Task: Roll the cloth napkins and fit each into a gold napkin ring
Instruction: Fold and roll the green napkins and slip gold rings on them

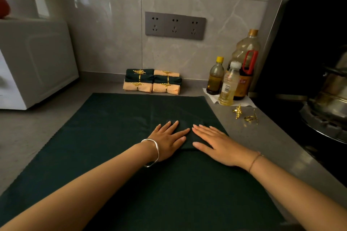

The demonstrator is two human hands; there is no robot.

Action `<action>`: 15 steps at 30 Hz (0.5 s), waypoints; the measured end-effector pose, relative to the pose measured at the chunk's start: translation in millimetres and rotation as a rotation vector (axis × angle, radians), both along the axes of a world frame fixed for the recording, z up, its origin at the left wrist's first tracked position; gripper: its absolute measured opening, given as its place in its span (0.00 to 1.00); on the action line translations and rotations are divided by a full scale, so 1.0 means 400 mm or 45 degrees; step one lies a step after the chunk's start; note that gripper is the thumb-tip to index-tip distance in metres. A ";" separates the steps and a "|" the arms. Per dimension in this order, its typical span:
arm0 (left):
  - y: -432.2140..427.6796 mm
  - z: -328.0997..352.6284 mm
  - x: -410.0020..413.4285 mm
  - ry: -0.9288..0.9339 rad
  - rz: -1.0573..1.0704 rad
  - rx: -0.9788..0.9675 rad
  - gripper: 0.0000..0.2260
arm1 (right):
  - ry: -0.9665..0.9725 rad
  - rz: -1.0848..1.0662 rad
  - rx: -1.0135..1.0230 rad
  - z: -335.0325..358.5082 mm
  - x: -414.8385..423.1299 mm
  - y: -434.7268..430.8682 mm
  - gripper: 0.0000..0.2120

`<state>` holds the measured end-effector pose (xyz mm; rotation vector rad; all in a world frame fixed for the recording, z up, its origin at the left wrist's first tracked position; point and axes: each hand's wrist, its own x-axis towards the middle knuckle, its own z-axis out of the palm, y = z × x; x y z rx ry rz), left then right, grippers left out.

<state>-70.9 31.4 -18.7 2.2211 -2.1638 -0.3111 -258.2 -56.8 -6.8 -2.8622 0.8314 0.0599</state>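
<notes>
Both hands lay flat on a folded dark green napkin, which sat right of centre on a larger green cloth spread over the desk. From my remote station I saw the left hand and the right hand pressing side by side, fingers straight and slightly fanned, gripping nothing. I judged the step to be flattening the fold before rolling. Doing it well meant smoothing outward from the middle and keeping the edges square. The roll should then start tight from one edge, with even pressure from both hands, so it would not taper. Two loose gold rings waited on bare desk near the right hand, apart from the napkin. Ringed napkins, green and peach, were stacked against the wall
</notes>
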 end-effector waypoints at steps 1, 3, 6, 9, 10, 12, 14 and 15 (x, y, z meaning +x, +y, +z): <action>0.003 0.005 0.000 -0.015 -0.014 0.010 0.23 | 0.018 0.027 -0.029 0.006 -0.018 0.007 0.30; 0.011 0.017 -0.001 -0.116 -0.069 -0.003 0.27 | 0.058 0.051 -0.069 0.019 -0.044 0.018 0.30; 0.027 0.040 -0.012 -0.361 -0.137 -0.102 0.32 | 0.099 0.042 -0.089 0.033 -0.050 0.024 0.32; 0.036 0.064 -0.034 -0.525 -0.149 -0.067 0.30 | 0.073 0.012 -0.091 0.040 -0.036 0.030 0.31; 0.034 0.067 -0.039 -0.546 -0.146 -0.033 0.29 | 0.059 0.002 -0.106 0.042 -0.032 0.031 0.30; 0.029 0.069 -0.041 -0.548 -0.140 0.010 0.26 | 0.007 -0.015 -0.158 0.046 -0.024 0.034 0.28; 0.024 0.069 -0.034 -0.555 -0.138 0.014 0.23 | -0.037 -0.019 -0.203 0.045 -0.020 0.034 0.26; 0.026 0.071 -0.031 -0.573 -0.147 0.007 0.23 | -0.045 -0.018 -0.215 0.043 -0.020 0.034 0.25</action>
